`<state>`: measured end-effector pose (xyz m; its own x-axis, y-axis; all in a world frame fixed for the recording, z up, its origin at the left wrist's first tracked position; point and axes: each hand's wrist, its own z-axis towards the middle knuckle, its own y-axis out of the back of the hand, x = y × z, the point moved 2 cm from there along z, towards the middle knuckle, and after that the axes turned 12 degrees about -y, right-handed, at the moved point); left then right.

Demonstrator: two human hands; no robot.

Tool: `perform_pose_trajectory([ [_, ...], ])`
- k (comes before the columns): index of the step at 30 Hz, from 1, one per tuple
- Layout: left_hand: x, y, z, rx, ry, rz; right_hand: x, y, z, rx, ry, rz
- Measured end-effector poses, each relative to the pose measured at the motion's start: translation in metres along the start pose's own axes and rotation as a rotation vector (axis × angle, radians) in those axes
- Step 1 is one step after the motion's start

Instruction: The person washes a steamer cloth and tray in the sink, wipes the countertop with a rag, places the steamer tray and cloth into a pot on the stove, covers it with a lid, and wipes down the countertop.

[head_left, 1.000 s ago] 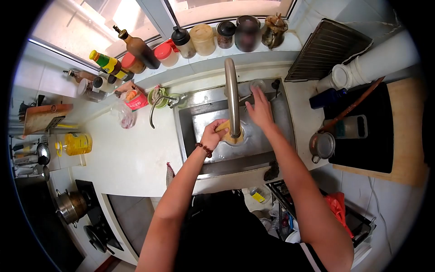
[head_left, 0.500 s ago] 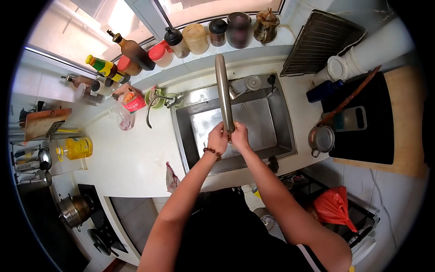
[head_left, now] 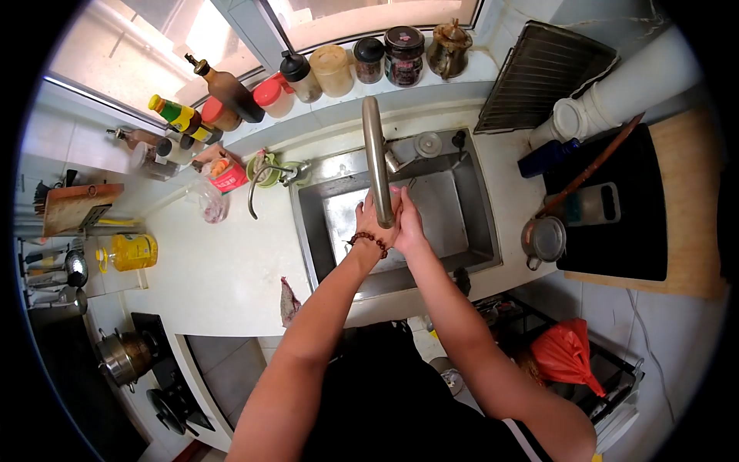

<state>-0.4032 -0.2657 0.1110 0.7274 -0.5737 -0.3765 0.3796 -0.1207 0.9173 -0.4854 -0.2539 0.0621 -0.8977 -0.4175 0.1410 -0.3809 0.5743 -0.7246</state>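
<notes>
Here, the left hand (head_left: pixel 365 219) and right hand (head_left: pixel 412 222) meet, palms close, beneath the faucet (head_left: pixel 375 154) arching from the back edge of the sink (head_left: pixel 450 208); whether they hold anything cannot be told. Lifted carelessly, knuckles could strike metal; splashing could wet the front edge of the counter (head_left: pixel 219 269).

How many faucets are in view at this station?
2: the thick faucet arching over the sink, its spout end by the left hand, and the thin faucet at the sink's far left corner, curving over the counter.
</notes>
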Motion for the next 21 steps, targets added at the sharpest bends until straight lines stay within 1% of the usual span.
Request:
perform_pose_trajectory([
  [1,0.006,-0.002,-0.001,-0.002,0.001,0.004,-0.002,0.005,0.008,0.004,-0.021,-0.006],
  [3,0.012,-0.007,-0.005,0.152,-0.016,-0.177,-0.002,0.035,0.046,-0.02,-0.007,-0.067],
  [4,0.015,-0.002,-0.008,0.15,-0.015,-0.174,0.001,0.045,0.06,-0.045,0.007,-0.129],
  [5,0.017,0.006,-0.015,0.121,-0.045,-0.307,0.005,0.046,0.062,-0.044,0.005,-0.129],
  [6,0.018,0.011,-0.022,0.093,-0.075,-0.439,0.007,0.047,0.063,-0.109,-0.005,-0.262],
  [7,0.02,0.012,-0.031,0.091,-0.075,-0.435,0.01,0.046,0.066,-0.172,-0.013,-0.396],
  [8,0.024,0.011,-0.042,0.075,0.057,-0.511,0.002,0.039,0.07,-0.177,0.061,-0.517],
  [9,0.027,0.006,-0.056,0.057,0.19,-0.586,-0.002,0.035,0.07,-0.177,0.061,-0.517],
  [10,0.032,-0.002,-0.066,-0.029,0.255,-0.681,-0.004,0.027,0.069,-0.169,0.075,-0.604],
  [11,0.037,-0.011,-0.075,-0.035,0.261,-0.678,-0.008,0.019,0.069,-0.158,0.087,-0.692],
  [12,0.033,-0.007,-0.078,-0.039,0.301,-0.7,-0.013,0.016,0.075,-0.233,0.086,-0.691],
  [13,0.031,-0.004,-0.081,-0.043,0.342,-0.722,-0.015,0.015,0.081,-0.227,0.077,-0.7],
  [14,0.037,-0.008,-0.083,-0.022,0.289,-0.695,-0.015,0.015,0.085,-0.309,0.17,-0.831],
  [15,0.04,-0.009,-0.083,-0.029,0.299,-0.694,-0.016,0.026,0.1,-0.345,0.227,-0.886],
  [17,0.044,-0.021,-0.082,0.151,0.741,-1.059,-0.02,0.048,0.13,-0.429,0.338,-0.996],
  [18,0.043,-0.027,-0.078,0.104,0.809,-1.177,-0.02,0.043,0.128,-0.366,0.345,-0.92],
  [19,0.045,-0.031,-0.074,0.096,0.811,-1.18,-0.019,0.038,0.126,-0.302,0.351,-0.844],
  [20,0.048,-0.037,-0.068,0.111,0.898,-1.335,-0.017,0.042,0.116,-0.234,0.255,-0.774],
  [21,0.048,-0.037,-0.059,0.126,0.983,-1.491,-0.019,0.033,0.101,-0.233,0.254,-0.778],
])
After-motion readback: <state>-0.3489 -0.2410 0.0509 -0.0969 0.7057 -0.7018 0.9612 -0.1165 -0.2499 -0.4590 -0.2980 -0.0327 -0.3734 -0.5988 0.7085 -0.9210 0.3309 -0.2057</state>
